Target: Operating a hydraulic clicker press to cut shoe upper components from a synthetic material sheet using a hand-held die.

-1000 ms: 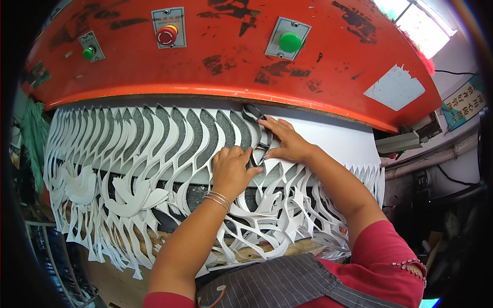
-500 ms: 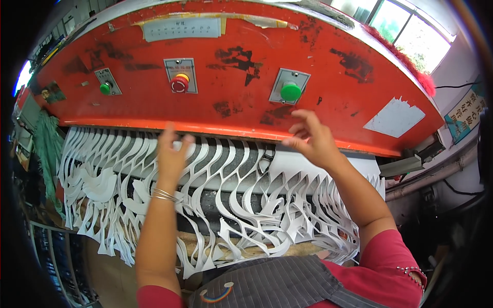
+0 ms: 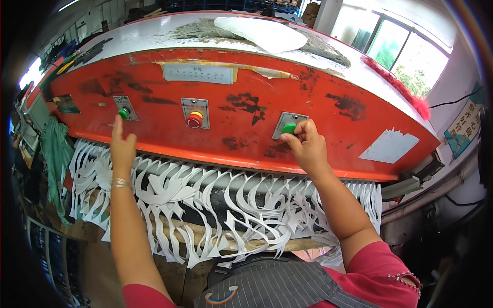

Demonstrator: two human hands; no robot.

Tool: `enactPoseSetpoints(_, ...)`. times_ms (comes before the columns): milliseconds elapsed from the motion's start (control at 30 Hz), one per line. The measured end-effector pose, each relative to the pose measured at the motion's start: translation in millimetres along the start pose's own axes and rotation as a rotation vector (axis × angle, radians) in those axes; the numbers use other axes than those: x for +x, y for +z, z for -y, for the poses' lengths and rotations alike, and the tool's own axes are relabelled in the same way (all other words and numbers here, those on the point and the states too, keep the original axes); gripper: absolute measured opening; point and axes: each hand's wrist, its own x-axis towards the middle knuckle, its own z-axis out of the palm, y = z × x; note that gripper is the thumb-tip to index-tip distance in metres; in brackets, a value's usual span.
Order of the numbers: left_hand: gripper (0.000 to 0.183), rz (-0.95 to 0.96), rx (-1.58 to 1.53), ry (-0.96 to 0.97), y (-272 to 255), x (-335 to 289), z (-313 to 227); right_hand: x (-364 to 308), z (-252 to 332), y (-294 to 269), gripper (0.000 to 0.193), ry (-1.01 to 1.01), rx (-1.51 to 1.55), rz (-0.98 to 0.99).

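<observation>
My left hand point(image 3: 123, 146) has its index finger stretched up to a small green push button point(image 3: 124, 113) on the red machine front point(image 3: 164, 120). The thumb stands apart, and nothing is in this hand. At the larger green push button point(image 3: 289, 129), my right hand point(image 3: 310, 146) is curled, with thumb and fingertips at the button's edge. Between the hands sits a red emergency stop button point(image 3: 194, 120) with a yellow collar. Below the machine's lower edge hangs a white cut-out sheet point(image 3: 241, 203), a net of wavy strips drooping towards me.
On the machine's top lie a white sheet piece point(image 3: 262, 35) and a grey cloth point(image 3: 205, 31). Green netting point(image 3: 55, 164) hangs at the left. A metal rack point(image 3: 54, 251) stands at lower left. Pipes point(image 3: 429, 200) run along the right wall.
Both hands have moved from near the machine's lower edge to the two green buttons, the left going up and leftward. Less of the white sheet shows beneath the machine. My view has tilted up.
</observation>
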Motion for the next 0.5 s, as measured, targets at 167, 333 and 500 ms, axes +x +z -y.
enactPoseSetpoints(167, 0.014, 0.572, -0.074, -0.167, 18.3, -138.2, -68.4, -0.1, 11.2, -12.3, 0.036, -0.006, -0.132, 0.041)
enactPoseSetpoints(333, 0.023, 0.785, 0.102, 0.256, 16.0, -252.9, -109.2, -5.9, 32.0, -14.8, 0.034, 0.03, -0.121, 0.125)
enactPoseSetpoints(500, 0.029, 0.715, 0.108, 0.267, 14.6, -279.7, -109.7, -33.5, 44.3, -16.9, 0.029, 0.073, -0.124, 0.203)
